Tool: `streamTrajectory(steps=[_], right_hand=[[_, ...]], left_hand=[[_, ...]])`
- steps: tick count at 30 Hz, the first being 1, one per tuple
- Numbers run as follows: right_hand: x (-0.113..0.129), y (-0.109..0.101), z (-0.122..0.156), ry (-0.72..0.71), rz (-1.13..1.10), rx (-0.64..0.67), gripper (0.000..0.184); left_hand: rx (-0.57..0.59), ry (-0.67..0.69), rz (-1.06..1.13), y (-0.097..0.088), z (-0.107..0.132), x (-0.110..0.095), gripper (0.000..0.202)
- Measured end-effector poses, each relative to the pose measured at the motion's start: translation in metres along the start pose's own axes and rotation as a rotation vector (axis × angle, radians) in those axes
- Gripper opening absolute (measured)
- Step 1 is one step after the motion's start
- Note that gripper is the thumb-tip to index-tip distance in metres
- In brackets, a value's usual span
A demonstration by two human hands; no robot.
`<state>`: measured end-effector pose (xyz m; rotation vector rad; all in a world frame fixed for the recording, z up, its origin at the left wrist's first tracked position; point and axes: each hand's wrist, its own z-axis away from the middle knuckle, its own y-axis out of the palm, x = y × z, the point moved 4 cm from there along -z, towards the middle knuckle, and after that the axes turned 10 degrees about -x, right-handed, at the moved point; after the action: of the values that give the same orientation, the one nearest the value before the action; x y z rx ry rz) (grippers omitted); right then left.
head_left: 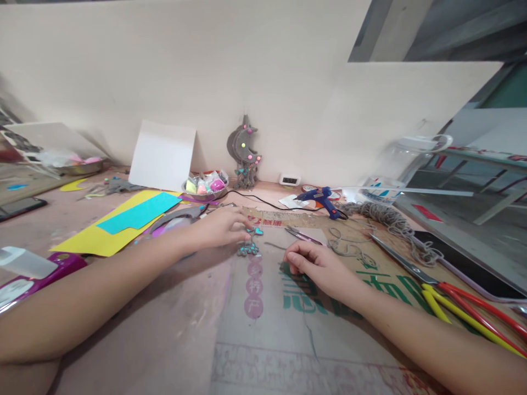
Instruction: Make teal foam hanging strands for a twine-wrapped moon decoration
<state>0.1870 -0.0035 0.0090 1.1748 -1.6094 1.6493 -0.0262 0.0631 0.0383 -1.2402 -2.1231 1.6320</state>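
Observation:
My left hand (220, 227) reaches over the small grey-and-teal yarn-wrapped pieces (248, 249), its fingers loosely bent and apart. Whether its fingertips touch them I cannot tell. To the right, my right hand (310, 263) is closed in a pinch just above the printed cardboard (263, 345). A short end of grey yarn (275, 246) sticks out from its fingers to the left. Small scissors (303, 236) lie just behind this hand. Against the wall stands a grey yarn-covered crescent moon (242, 147) with colored beads and hanging pieces.
A blue glue gun (323, 200) and a heap of grey yarn (385, 219) lie at back right. Large red-and-yellow-handled scissors (436, 288) and a dark phone (465, 263) are at right. Yellow sheet (88, 233), blue sheet (140, 214) and a bowl of colored bits (206, 186) sit at left.

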Motion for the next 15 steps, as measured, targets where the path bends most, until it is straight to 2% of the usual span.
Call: streamTrajectory(steps=[4, 8, 11, 13, 15], right_hand=[[0.0, 0.0, 0.001, -0.009, -0.007, -0.008, 0.031], [0.001, 0.0, 0.0, -0.018, 0.004, -0.003, 0.031], [0.001, 0.0, 0.0, -0.011, 0.003, 0.003, 0.03], [0.001, -0.001, 0.001, -0.006, 0.005, 0.0, 0.03], [0.001, -0.001, 0.001, -0.004, 0.008, -0.002, 0.03]], left_hand=[[0.064, 0.095, -0.111, 0.007, 0.006, -0.015, 0.049], [0.023, 0.081, -0.185, 0.016, 0.012, -0.022, 0.06], [0.01, 0.056, -0.15, 0.016, 0.011, -0.022, 0.067], [0.005, 0.024, -0.064, 0.012, 0.006, -0.015, 0.062], [-0.054, -0.045, 0.005, 0.005, 0.001, -0.002, 0.047]])
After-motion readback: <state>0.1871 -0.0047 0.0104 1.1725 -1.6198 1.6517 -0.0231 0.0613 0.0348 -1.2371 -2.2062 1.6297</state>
